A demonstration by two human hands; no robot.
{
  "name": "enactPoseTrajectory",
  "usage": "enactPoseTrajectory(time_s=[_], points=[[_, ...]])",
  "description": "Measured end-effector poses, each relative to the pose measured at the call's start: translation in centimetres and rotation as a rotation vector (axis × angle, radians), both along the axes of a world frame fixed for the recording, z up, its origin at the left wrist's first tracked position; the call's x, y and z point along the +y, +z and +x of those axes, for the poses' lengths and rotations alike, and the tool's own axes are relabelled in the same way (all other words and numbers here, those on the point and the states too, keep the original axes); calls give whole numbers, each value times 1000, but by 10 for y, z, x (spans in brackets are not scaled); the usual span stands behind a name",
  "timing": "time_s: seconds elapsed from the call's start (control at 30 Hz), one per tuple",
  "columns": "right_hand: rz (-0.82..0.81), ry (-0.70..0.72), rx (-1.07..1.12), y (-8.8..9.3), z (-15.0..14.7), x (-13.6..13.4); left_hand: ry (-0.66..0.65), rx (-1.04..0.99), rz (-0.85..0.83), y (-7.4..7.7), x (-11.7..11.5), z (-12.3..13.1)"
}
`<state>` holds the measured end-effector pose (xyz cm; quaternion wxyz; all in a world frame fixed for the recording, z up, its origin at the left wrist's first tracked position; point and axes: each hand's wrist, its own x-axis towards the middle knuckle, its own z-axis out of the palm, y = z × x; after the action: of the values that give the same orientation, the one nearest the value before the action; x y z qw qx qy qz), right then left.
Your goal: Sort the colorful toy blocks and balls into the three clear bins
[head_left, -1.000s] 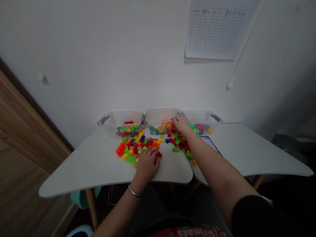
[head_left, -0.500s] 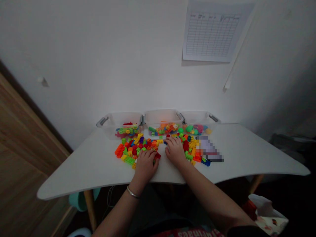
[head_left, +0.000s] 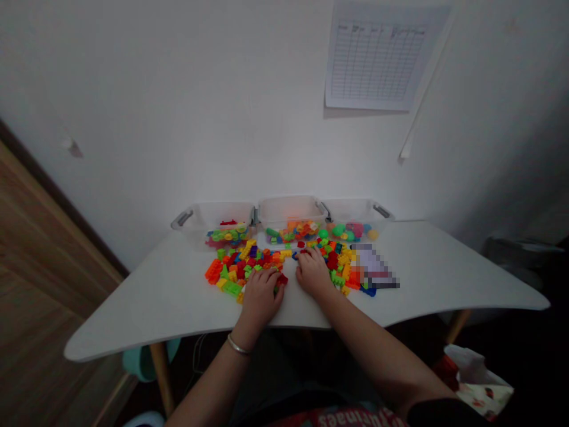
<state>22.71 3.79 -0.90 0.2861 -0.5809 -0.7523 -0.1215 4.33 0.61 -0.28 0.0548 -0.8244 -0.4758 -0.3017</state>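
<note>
A heap of small plastic bricks (head_left: 242,265) in orange, green, yellow, red and blue is spread over a white table (head_left: 133,308). My left hand (head_left: 261,292) lies palm down at the near edge of the heap, its fingers curled over some bricks; I cannot make out whether it holds any. My right hand (head_left: 313,271) rests palm down between the heap's two halves, fingertips touching a red brick (head_left: 304,252). More bricks (head_left: 342,267) lie to its right.
Three clear plastic bins stand along the wall: left bin (head_left: 195,219), middle bin (head_left: 287,209), right bin (head_left: 355,210), each with coloured pieces inside. A blurred flat object (head_left: 376,270) lies right of the bricks. A printed sheet (head_left: 376,56) hangs on the wall.
My right hand has drawn back from the middle bin to the table in front of it and now rests among the bricks. My left hand has hardly moved.
</note>
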Motion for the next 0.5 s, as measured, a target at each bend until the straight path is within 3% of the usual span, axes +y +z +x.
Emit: enactPoseTrajectory(time_s=[0.27, 0.5], points=[[8, 26, -16, -5, 1, 8, 2, 16, 10, 0, 0, 0], [-11, -1, -35, 2, 0, 3, 0, 11, 18, 1, 0, 0]])
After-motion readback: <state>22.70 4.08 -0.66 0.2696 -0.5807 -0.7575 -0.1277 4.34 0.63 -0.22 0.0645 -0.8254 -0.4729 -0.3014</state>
